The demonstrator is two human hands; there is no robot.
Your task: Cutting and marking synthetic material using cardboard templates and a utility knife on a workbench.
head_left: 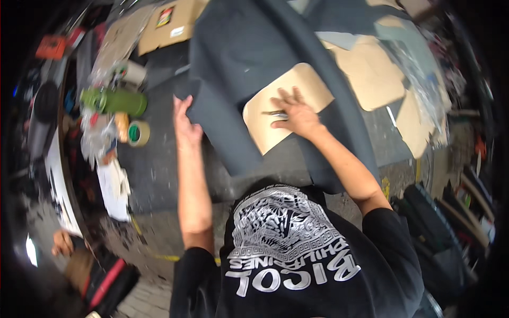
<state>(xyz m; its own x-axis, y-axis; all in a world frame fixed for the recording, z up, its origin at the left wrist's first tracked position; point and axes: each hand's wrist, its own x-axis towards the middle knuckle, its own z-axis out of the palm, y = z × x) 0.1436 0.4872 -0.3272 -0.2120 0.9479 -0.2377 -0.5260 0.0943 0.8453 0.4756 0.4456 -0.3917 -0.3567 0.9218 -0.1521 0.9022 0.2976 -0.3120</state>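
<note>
Cardboard (pixel 259 119) under right hand (pixel 300 119), fingers splayed over slim tool (pixel 269 112); left hand (pixel 186 126), fingers parted, beside dark sheet (pixel 233 58)

From here I see a tan panel (pixel 266 130) mid-frame on a charcoal sheet (pixel 249 50), a green bottle (pixel 126 103) at left, and a black shirt (pixel 302 252) below, printed white with a key-pattern band.

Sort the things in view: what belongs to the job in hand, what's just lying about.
Apparently in the job:
tan cardboard piece, under the right hand
dark sheet, beneath that piece
slim tool, at the right hand

Apparently just lying about:
green bottle
roll of tape
crumpled plastic, at left
</note>
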